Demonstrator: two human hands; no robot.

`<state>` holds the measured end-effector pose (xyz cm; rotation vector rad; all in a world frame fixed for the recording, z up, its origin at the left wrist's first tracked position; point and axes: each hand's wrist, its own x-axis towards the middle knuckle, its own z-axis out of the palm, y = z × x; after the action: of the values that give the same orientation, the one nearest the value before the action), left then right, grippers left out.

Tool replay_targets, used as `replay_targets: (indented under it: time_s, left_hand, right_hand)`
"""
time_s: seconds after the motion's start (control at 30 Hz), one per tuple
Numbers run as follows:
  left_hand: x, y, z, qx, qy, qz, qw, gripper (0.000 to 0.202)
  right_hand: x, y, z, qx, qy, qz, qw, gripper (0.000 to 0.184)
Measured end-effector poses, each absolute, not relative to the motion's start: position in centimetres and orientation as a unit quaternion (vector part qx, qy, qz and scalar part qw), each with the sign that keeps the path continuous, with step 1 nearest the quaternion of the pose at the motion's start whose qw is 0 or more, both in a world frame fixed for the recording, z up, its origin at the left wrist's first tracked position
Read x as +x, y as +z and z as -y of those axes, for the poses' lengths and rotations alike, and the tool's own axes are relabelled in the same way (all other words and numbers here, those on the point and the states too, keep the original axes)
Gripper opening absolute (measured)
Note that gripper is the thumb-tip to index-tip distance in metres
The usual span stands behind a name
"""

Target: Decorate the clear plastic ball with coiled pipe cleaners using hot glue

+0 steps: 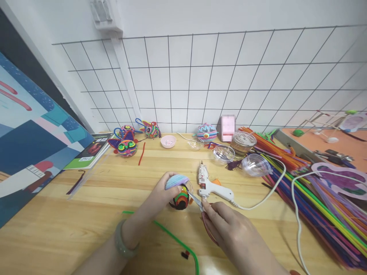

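A small round ornament (181, 200), partly covered with coiled pipe cleaners in black, red, green and pastel blue, is gripped in my left hand (166, 192) above the table. My right hand (229, 224) is closed around the handles of a pair of scissors (196, 200). The blades' tips touch or nearly touch the ornament's right side. Just beyond my right hand lies a white hot glue gun (213, 187), nozzle pointing away. A bent green pipe cleaner (174, 237) lies on the wood below my left forearm, beside small black and red scraps (185, 254).
Finished pipe-cleaner ornaments (127, 147) sit at the back left, another (207, 132) by the wall. Clear plastic half-shells (224, 153) and a pink bowl (168, 141) stand nearby. Bundled pipe cleaners (318, 214) fill the right side. The glue gun's white cord (269, 198) curves across the table.
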<state>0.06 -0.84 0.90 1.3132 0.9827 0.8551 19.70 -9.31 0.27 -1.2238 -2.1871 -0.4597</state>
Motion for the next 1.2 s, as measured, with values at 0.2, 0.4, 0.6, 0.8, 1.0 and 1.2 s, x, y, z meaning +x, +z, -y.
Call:
replay_targets:
  time_s: [0.2,0.4,0.6,0.8,1.0,1.2]
  left_hand:
    - [0.1,1.1,0.9,0.572,0.368,-0.423,0.599,0.030]
    - [0.0,1.0,1.0,0.568,0.367,-0.423,0.604,0.029]
    - [0.1,1.1,0.9,0.560,0.367,-0.424,0.610,0.031]
    - [0.0,1.0,0.9,0.558,0.367,-0.419,0.615,0.031]
    - [0.1,1.1,1.0,0.545,0.369,-0.411,0.630,0.030]
    - [0.0,1.2,0.7,0.514,0.386,-0.428,0.636,0.031]
  right_hand:
    - [19.6,-0.1,9.4,-0.465,-0.186,0.818,0.281,0.031]
    - [20.2,0.0,9.8,-0.486,-0.176,0.822,0.240,0.030]
    - [20.4,-0.3,9.3,-0.483,-0.166,0.812,0.282,0.027]
    - [20.2,0.8,9.7,-0.462,-0.039,0.833,0.302,0.030]
    - [20.3,1.5,10.2,-0.476,0.046,0.830,0.289,0.033]
    - [20.6,1.2,10.0,-0.482,-0.019,0.828,0.286,0.031]
